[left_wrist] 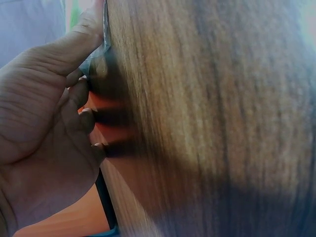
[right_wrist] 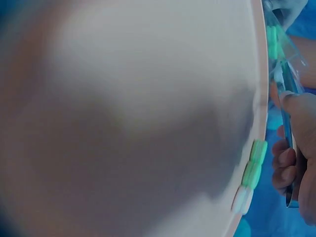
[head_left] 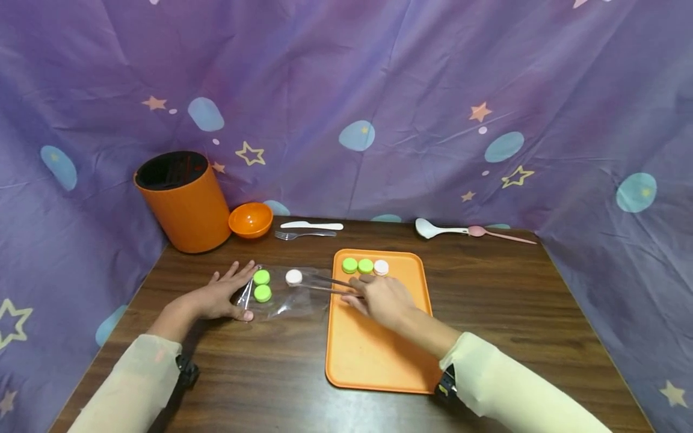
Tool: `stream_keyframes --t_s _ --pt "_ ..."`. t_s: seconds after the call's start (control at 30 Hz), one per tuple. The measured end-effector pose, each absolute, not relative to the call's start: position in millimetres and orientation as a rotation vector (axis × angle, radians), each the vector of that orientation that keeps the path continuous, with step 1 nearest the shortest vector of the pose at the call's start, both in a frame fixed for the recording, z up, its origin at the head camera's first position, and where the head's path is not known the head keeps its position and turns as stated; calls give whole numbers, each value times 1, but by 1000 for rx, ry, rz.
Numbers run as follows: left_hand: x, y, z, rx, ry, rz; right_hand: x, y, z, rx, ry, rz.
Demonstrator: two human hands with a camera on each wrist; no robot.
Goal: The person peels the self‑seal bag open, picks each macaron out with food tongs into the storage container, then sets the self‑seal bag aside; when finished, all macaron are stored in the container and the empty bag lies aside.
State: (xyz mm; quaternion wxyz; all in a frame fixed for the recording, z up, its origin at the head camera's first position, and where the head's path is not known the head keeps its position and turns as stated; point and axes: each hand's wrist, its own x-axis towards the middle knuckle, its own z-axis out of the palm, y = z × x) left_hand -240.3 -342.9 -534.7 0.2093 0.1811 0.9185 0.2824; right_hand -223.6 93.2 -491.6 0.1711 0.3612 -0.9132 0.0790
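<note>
My right hand grips a pair of metal tongs above the orange tray. The tongs reach left, their tips at a white macaron that lies within the outline of a clear plastic bag. Two green macarons sit in the left part of the bag. Spread wide, my left hand presses the bag's left edge, its thumb at the near corner and fingertips at the far one. In the right wrist view, green macarons and a white macaron line the tray's far end.
An orange knife block and an orange bowl stand at the back left. Behind the bag lie a white knife and a fork. A white ladle and a pink spoon lie along the back right.
</note>
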Motion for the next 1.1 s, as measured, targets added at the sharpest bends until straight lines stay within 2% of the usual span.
stream_keyframes --t_s 0.47,0.87,1.1 --pt "-212 -317 -483 457 2503 764 -202 165 -492 973 -2512 179" --pt "-226 -336 -513 573 2544 820 -201 197 -497 908 -2561 131" --pt "-217 -325 -497 507 2534 806 -200 196 -495 944 -2501 23"
